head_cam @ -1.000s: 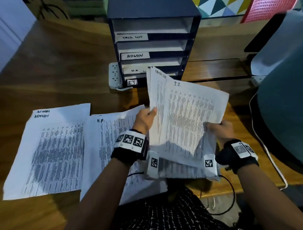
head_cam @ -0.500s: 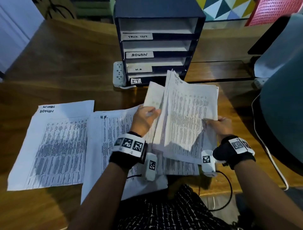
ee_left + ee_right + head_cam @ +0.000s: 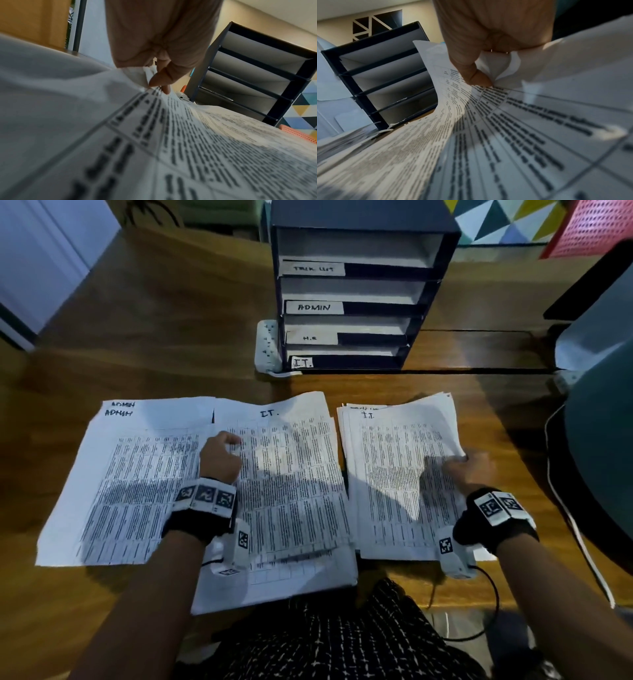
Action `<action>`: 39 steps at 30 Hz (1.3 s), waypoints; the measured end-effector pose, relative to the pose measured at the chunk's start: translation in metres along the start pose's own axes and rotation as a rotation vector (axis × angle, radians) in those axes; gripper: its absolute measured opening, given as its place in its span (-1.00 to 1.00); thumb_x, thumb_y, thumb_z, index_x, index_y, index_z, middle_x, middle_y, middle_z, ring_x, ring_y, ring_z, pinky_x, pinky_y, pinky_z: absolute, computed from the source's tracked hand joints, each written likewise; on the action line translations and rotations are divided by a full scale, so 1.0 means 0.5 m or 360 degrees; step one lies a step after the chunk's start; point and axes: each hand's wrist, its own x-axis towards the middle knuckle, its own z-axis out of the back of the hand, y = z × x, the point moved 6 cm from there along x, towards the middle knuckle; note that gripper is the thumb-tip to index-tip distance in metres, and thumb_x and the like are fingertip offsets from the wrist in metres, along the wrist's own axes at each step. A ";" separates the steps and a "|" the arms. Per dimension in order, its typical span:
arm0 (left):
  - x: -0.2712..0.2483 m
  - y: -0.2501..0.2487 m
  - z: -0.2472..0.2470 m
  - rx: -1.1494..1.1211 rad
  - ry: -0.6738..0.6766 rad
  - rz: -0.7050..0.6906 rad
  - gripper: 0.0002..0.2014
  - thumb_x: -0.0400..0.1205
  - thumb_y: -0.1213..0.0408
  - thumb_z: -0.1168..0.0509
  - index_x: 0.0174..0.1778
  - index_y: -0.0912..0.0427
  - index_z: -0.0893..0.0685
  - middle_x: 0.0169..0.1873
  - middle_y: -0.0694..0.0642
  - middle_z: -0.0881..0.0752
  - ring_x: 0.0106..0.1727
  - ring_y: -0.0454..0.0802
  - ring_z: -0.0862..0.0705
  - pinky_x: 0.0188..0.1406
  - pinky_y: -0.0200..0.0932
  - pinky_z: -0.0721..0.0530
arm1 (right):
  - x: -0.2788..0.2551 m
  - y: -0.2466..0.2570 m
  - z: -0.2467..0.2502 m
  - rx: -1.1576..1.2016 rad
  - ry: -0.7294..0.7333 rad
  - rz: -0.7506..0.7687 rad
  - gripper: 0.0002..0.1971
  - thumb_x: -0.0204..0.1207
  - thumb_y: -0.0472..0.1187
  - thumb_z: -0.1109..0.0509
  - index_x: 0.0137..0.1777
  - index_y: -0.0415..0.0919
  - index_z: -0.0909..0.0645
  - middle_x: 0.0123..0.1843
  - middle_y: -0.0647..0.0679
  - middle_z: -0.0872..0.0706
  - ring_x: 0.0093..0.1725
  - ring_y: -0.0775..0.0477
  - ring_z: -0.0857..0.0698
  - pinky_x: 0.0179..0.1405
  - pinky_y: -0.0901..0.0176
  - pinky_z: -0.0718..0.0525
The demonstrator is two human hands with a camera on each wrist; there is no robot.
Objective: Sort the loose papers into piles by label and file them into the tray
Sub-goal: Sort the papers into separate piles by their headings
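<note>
Sitting at a wooden table (image 3: 144, 313), a person is sorting printed sheets, seen first from the head camera. Three groups of paper are lying side by side: an ADMIN pile (image 3: 130, 481) on the left, a middle sheet headed IT (image 3: 291, 474) lying over another pile, and a right stack (image 3: 394, 474) also headed IT. The left hand (image 3: 219, 457) is resting on the middle sheet's left edge with fingers curled onto it. The right hand (image 3: 471, 470) is gripping the right stack at its right edge. Behind the papers a dark filing tray (image 3: 359, 213) is standing with four slots labelled, top to bottom, what looks like TASK LIST, then ADMIN, H.R and IT. A white power strip (image 3: 267, 347) is lying just beside the tray's left side.

Looking from the left wrist, the left hand (image 3: 163, 40) is pinching the paper's edge between thumb and a finger, with the tray (image 3: 257, 75) beyond.

Looking from the right wrist, the right hand (image 3: 488, 40) is pinching several sheets, thumb (image 3: 474, 77) on top, lifting their edge so it is curling upward; the tray (image 3: 373, 75) is standing to the left.
</note>
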 end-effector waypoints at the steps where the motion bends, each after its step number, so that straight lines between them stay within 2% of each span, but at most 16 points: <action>1: -0.002 0.001 0.000 0.0004 -0.0010 -0.0003 -0.59 0.47 0.70 -0.10 0.19 0.38 -0.61 0.27 0.33 -0.60 0.24 0.28 -0.58 0.13 -0.01 -0.53 | -0.002 -0.001 0.002 -0.0064 -0.0034 -0.0025 -0.68 0.56 -0.36 -0.22 0.26 -0.50 -0.56 -0.08 -0.36 -0.64 -0.12 -0.22 -0.59 -0.25 0.18 -0.44; 5: -0.011 -0.002 -0.004 -0.0077 -0.0030 -0.0029 -0.58 0.46 0.67 -0.10 0.16 0.30 -0.63 0.28 0.25 -0.63 0.00 0.29 -0.68 -0.10 -0.10 -0.59 | -0.008 -0.009 0.014 -0.0236 -0.0139 -0.0081 -0.68 0.58 -0.23 -0.24 0.06 -0.54 -0.59 -0.06 -0.41 -0.66 -0.04 -0.33 -0.63 -0.15 0.05 -0.50; 8: -0.011 0.004 -0.005 -0.0182 -0.0054 -0.0034 -0.59 0.47 0.65 -0.08 0.13 0.26 -0.64 0.27 0.19 -0.64 -0.46 0.01 -0.57 -0.58 -0.35 -0.53 | -0.023 0.026 0.058 -0.0145 -0.0254 0.0128 -0.61 0.52 -0.16 -0.33 0.07 -0.57 -0.57 0.04 -0.52 -0.64 0.07 -0.42 -0.61 0.03 -0.15 -0.53; 10: -0.008 0.009 -0.002 -0.0236 -0.0088 -0.0033 -0.59 0.47 0.65 -0.07 0.12 0.25 -0.64 0.26 0.21 -0.65 -0.51 -0.07 -0.50 -0.75 -0.49 -0.43 | -0.051 0.075 0.116 0.0123 -0.0402 0.0318 -0.54 0.42 -0.07 -0.33 0.10 -0.52 -0.60 0.02 -0.46 -0.68 0.04 -0.35 -0.64 0.00 -0.06 -0.53; 12: -0.006 0.014 -0.001 -0.0277 -0.0107 -0.0005 -0.59 0.48 0.65 -0.05 0.12 0.25 -0.64 0.26 0.22 -0.65 -0.53 -0.06 -0.47 -0.81 -0.52 -0.37 | -0.085 0.132 0.185 0.0451 -0.0507 0.0511 -0.67 0.36 -0.12 -0.33 0.00 -0.36 -0.65 -0.22 0.06 -0.80 -0.21 0.12 -0.68 -0.27 0.36 -0.50; 13: -0.005 0.015 0.000 -0.0295 -0.0120 0.0010 -0.59 0.49 0.65 -0.05 0.12 0.25 -0.64 0.25 0.22 -0.65 -0.54 -0.06 -0.46 -0.83 -0.52 -0.34 | -0.095 0.159 0.216 0.0587 -0.0560 0.0581 -0.77 0.33 -0.13 -0.33 -0.10 -0.26 -0.63 -0.42 0.34 -0.72 -0.40 0.39 -0.59 -0.43 0.52 -0.42; 14: -0.005 0.014 0.002 -0.0306 -0.0131 0.0012 -0.59 0.51 0.65 -0.05 0.13 0.25 -0.64 0.24 0.21 -0.65 -0.54 -0.07 -0.45 -0.84 -0.52 -0.33 | -0.104 0.183 0.241 0.0699 -0.0600 0.0622 -0.83 0.26 -0.11 -0.33 -0.20 -0.16 -0.58 -0.55 0.48 -0.60 -0.51 0.47 -0.52 -0.49 0.55 -0.39; 16: -0.007 0.008 0.001 -0.0323 -0.0127 -0.0027 -0.60 0.52 0.65 -0.05 0.13 0.26 -0.64 0.21 0.19 -0.67 -0.56 -0.11 -0.50 -0.81 -0.53 -0.35 | -0.108 0.218 0.267 0.0984 -0.0603 0.0634 -0.93 0.16 -0.08 -0.33 -0.38 -0.02 -0.51 -0.62 0.39 -0.55 -0.55 0.39 -0.47 -0.48 0.41 -0.43; 19: -0.010 0.003 0.001 -0.0402 -0.0051 -0.0040 -0.56 0.49 0.65 -0.05 0.18 0.24 -0.62 0.14 0.14 -0.66 -0.54 -0.26 -0.60 -0.69 -0.59 -0.42 | -0.089 0.250 0.224 0.1171 -0.0468 0.0607 -0.86 0.16 -0.12 -0.35 -0.36 -0.17 -0.62 -0.38 0.09 -0.67 -0.35 0.10 -0.58 -0.36 0.10 -0.54; 21: -0.011 -0.003 0.002 -0.0415 0.0003 -0.0098 -0.46 0.49 0.61 -0.04 0.39 0.19 -0.48 0.36 0.15 -0.55 -0.11 -0.01 -0.71 -0.21 -0.63 -0.52 | -0.095 0.270 0.144 0.0996 -0.0188 0.0553 -0.82 0.25 -0.14 -0.40 -0.23 -0.24 -0.67 -0.36 -0.11 -0.64 -0.39 0.11 -0.58 -0.38 0.15 -0.54; 23: -0.010 -0.009 0.001 -0.0482 0.0047 -0.0178 -0.33 0.50 0.56 -0.06 0.57 0.13 -0.22 0.56 0.11 -0.29 0.44 0.13 -0.44 0.38 -0.35 -0.29 | -0.108 0.270 0.052 0.0828 0.0067 0.0473 -0.88 0.36 -0.19 -0.42 -0.19 -0.25 -0.64 -0.38 -0.12 -0.60 -0.41 0.10 -0.58 -0.47 0.28 -0.50; 25: -0.007 0.001 0.001 -0.0705 0.0111 -0.0132 -0.26 0.56 0.62 -0.14 0.62 0.11 -0.04 0.59 0.09 -0.20 0.53 0.11 -0.31 0.55 -0.02 -0.24 | -0.129 0.265 -0.033 0.0712 0.0226 0.0407 -0.84 0.46 -0.24 -0.41 0.00 -0.28 -0.64 -0.23 -0.13 -0.63 -0.25 -0.02 -0.60 -0.53 0.41 -0.49; 28: 0.001 0.020 -0.008 -0.0882 0.0193 0.0025 -0.31 0.60 0.62 -0.16 0.59 0.16 -0.05 0.49 0.16 -0.35 0.48 0.15 -0.40 0.51 0.12 -0.33 | -0.154 0.253 -0.126 0.0488 0.0392 0.0310 -0.76 0.55 -0.23 -0.36 0.13 -0.38 -0.58 -0.09 -0.15 -0.63 -0.17 -0.06 -0.58 -0.53 0.37 -0.46; 32: -0.002 0.032 -0.022 -0.0762 0.0172 0.0234 -0.68 0.74 0.31 0.02 0.37 0.36 -0.41 0.37 0.30 -0.50 0.39 0.21 -0.48 0.34 -0.02 -0.43 | -0.178 0.252 -0.183 0.0357 0.0430 0.0251 -0.69 0.58 -0.21 -0.32 0.16 -0.46 -0.51 0.05 -0.31 -0.66 -0.05 -0.21 -0.64 -0.09 0.02 -0.64; 34: -0.014 0.021 -0.032 -0.0898 0.0289 0.0186 -0.59 0.74 0.12 -0.01 0.36 0.35 -0.45 0.36 0.30 -0.52 0.41 0.20 -0.48 0.39 0.05 -0.42 | -0.187 0.257 -0.190 0.0407 0.0379 0.0262 -0.72 0.57 -0.25 -0.30 0.19 -0.40 -0.45 0.09 -0.28 -0.63 -0.03 -0.17 -0.61 -0.14 0.13 -0.58; 39: -0.032 -0.017 -0.018 -0.0781 0.0292 -0.0006 -0.70 0.65 0.34 -0.21 0.29 0.33 -0.56 0.23 0.23 -0.65 0.27 0.12 -0.60 0.22 -0.13 -0.51 | -0.221 0.294 -0.158 0.0650 0.0187 0.0328 -0.68 0.55 -0.42 -0.15 0.29 -0.28 -0.27 0.01 -0.19 -0.60 -0.18 -0.09 -0.60 -0.33 0.22 -0.53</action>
